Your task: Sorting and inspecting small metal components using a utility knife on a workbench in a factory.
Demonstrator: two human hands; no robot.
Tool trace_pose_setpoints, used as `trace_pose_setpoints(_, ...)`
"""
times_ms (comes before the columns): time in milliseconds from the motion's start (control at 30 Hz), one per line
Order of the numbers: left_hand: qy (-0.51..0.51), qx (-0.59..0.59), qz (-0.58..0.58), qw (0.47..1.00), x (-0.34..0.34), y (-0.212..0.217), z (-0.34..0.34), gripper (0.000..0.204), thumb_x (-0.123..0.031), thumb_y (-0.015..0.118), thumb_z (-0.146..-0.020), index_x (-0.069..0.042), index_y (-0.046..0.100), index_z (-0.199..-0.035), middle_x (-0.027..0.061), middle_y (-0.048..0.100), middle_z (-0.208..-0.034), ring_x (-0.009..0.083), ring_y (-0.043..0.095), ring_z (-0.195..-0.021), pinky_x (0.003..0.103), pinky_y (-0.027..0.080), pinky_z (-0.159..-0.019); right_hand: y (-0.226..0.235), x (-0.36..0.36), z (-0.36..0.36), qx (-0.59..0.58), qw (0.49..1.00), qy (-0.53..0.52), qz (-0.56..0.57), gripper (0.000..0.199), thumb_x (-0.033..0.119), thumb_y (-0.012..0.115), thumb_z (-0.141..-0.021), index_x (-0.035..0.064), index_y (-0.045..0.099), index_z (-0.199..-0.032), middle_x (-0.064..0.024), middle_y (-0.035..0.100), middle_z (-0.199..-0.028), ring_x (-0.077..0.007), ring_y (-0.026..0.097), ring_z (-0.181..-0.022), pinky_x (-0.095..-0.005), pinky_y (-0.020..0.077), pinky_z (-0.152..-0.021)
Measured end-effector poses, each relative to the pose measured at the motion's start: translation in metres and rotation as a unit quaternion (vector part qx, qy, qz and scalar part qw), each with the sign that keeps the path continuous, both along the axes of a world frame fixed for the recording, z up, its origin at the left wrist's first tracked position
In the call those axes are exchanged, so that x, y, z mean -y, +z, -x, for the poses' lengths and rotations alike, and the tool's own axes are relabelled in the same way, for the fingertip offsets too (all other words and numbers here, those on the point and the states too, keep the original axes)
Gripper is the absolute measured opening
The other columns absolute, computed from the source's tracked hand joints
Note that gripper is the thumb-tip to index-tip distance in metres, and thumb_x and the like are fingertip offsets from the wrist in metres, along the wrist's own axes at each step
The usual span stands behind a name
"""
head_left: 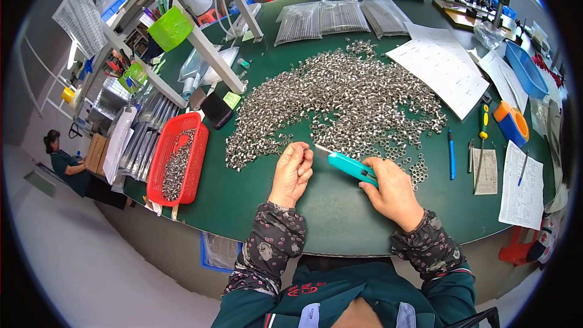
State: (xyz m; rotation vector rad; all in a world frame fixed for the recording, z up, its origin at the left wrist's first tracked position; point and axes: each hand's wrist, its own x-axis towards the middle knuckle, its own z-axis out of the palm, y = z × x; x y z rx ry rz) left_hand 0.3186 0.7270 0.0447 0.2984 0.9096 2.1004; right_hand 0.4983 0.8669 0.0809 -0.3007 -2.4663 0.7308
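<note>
Near the table's front, my left hand (291, 174) is closed, with thumb and forefinger pinched on what looks like a small metal ring, mostly covered by the fingertips. My right hand (393, 194) is wrapped round a teal utility knife (351, 168). Its blade points left, close to the left fingertips; I cannot tell whether it touches the ring. Just beyond both hands spreads a wide heap of small silver metal rings (340, 91), with some loose ones by the right hand. To the left, a red plastic basket (201, 155) holds more of these rings.
Right of the heap lie a blue pen (451, 155), a yellow-handled screwdriver (484, 120), an orange-and-blue tape roll (512, 123) and paper sheets (434, 73). Bagged metal tubes (344, 17) lie at the back. A black box (216, 110) and a white shelf post (209, 58) stand left.
</note>
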Motion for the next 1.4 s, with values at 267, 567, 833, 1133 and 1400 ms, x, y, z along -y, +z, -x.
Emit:
trace_pose_setpoints(267, 0.001, -0.030, 0.025, 0.999, -0.0002, 0.0023, -0.0019, 0.019, -0.017, 0.048, -0.090, -0.003, 0.053, -0.102, 0.0019, 0.051, -0.078, 0.0024, 0.032, -0.049, 0.015, 0.023, -0.037, -0.0004, 0.0008, 0.0008, 0.038, 0.999, 0.012, 0.004, 0.028, 0.019, 0.059, -0.077, 0.0109, 0.055, -0.103, -0.0072, 0.052, -0.070, -0.0260, 0.055, -0.069, -0.0382, 0.0444, -0.058)
trace_pose_setpoints(567, 0.002, -0.025, 0.028, 0.999, 0.0002, -0.0019, -0.0024, 0.017, -0.014, 0.049, -0.089, -0.001, 0.054, -0.098, 0.0009, 0.051, -0.077, 0.0025, 0.032, -0.048, 0.015, 0.023, -0.037, -0.0017, 0.0017, -0.0013, 0.058, 0.998, 0.030, 0.025, 0.028, 0.020, 0.058, -0.079, 0.0101, 0.057, -0.104, -0.0087, 0.054, -0.070, -0.0279, 0.056, -0.066, -0.0390, 0.0448, -0.057)
trace_pose_setpoints(833, 0.015, -0.025, 0.041, 0.999, -0.0022, 0.0030, -0.0058, 0.013, -0.010, 0.049, -0.088, -0.002, 0.055, -0.095, 0.0005, 0.050, -0.075, 0.0013, 0.032, -0.048, 0.015, 0.024, -0.038, -0.0022, 0.0005, -0.0004, 0.063, 0.996, 0.036, 0.042, 0.027, 0.020, 0.057, -0.079, 0.0094, 0.058, -0.104, -0.0093, 0.056, -0.072, -0.0286, 0.057, -0.066, -0.0390, 0.0451, -0.058)
trace_pose_setpoints(1133, 0.021, -0.087, 0.101, 0.991, -0.0034, -0.0019, -0.0052, 0.012, -0.012, 0.050, -0.088, -0.002, 0.055, -0.089, 0.0003, 0.049, -0.070, 0.0014, 0.031, -0.046, 0.015, 0.023, -0.038, -0.0015, 0.0049, -0.0003, 0.027, 0.998, -0.004, -0.052, 0.033, 0.014, 0.062, -0.072, 0.0084, 0.057, -0.105, -0.0080, 0.054, -0.071, -0.0260, 0.055, -0.066, -0.0363, 0.0451, -0.056)
trace_pose_setpoints(1400, 0.020, -0.031, 0.069, 0.997, -0.0028, 0.0031, -0.0060, 0.012, -0.012, 0.048, -0.089, -0.003, 0.054, -0.092, 0.0031, 0.053, -0.075, 0.0015, 0.033, -0.047, 0.015, 0.025, -0.037, -0.0003, 0.0005, 0.0007, -0.063, 0.996, -0.049, -0.032, 0.039, 0.010, 0.065, -0.068, 0.0070, 0.055, -0.105, -0.0074, 0.051, -0.072, -0.0247, 0.053, -0.066, -0.0355, 0.0431, -0.055)
